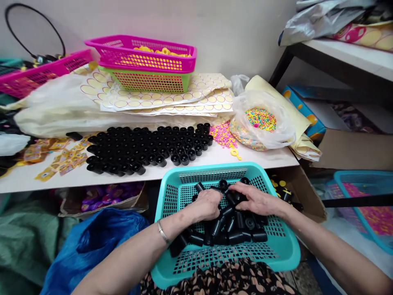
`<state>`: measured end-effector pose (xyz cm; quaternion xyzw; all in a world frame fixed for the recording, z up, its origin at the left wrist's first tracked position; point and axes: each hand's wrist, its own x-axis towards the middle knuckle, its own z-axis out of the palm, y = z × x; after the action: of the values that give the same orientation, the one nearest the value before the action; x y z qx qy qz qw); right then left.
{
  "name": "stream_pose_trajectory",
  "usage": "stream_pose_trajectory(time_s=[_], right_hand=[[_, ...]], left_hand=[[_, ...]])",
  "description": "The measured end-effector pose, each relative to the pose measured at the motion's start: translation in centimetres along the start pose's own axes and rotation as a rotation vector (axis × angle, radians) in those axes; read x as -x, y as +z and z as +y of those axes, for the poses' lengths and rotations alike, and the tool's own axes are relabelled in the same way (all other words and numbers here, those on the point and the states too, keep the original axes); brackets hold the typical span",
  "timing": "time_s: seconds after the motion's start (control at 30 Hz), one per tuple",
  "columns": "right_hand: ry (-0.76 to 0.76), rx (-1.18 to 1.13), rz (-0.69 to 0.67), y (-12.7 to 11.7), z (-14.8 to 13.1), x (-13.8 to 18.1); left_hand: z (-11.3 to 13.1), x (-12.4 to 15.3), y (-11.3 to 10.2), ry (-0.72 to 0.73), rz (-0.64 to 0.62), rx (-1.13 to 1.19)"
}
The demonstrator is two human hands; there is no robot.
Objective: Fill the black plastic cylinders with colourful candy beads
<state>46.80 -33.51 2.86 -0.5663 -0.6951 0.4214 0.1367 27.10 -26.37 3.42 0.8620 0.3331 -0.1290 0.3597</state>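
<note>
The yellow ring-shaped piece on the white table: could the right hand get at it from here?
Probably yes: the right hand is down in the teal basket, and the yellow ring-shaped piece lies uncovered just past it. Only the basket's far rim seems to stand between.

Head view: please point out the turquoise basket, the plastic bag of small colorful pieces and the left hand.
Turquoise basket (294, 256): head view, rim at the near right corner.
Plastic bag (281, 134): head view, its right side.
Left hand (208, 203): head view, back of the hand.
</note>
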Motion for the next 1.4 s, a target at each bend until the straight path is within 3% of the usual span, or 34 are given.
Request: stream_pose_trajectory(time_s=[0.1, 0.2, 0.33, 0.43, 0.53, 0.7, 0.8, 1.0, 1.17, 1.4], right_hand=[[0.026, -0.18, 0.12, -0.3, -1.1, -0.5], [-0.077, -0.278, 0.336, -1.1, -2.8, -2.3], [-0.238, -0.149, 0.56, -2.2, -4.6, -6.2], [-0.217, -0.066, 0.643, -2.3, -5.1, -9.4], [-0.185, 0.071, 0.608, -2.2, -5.5, -11.8], [-0.153, 0.279, 0.512, -2.1, -6.6, -14.2], [-0.08, 0.411, 0.47, -2.2, -6.9, -15.1], [0.073, 0.473, 0.42, -2.0, -7.0, -15.9], [0.039, 0.419, 0.371, -1.7, -7.0, -15.9], [-0.059, 0.271, 0.629, -1.9, -5.0, -14.9]], left_hand=[[-1.3, 0.9, -2.0, 0.011, 0.046, 0.118], [-2.8, 2.2, -4.2, 0.015, 0.19, 0.413], [-5.1, 3.8, -6.2, -0.036, 0.659, 0.731], [-7.2, 4.8, -6.9, -0.109, 1.037, 0.597], [-9.3, 5.5, -7.1, -0.224, 1.217, 0.433], [-12.3, 6.0, -6.6, -0.529, 1.193, 0.359], [-13.7, 5.8, -6.4, -0.605, 1.127, 0.379], [-15.0, 4.9, -6.3, -0.55, 1.086, 0.441], [-15.5, 4.7, -6.2, -0.462, 1.125, 0.459], [-16.1, 5.6, -5.6, -0.349, 1.205, 0.536]])
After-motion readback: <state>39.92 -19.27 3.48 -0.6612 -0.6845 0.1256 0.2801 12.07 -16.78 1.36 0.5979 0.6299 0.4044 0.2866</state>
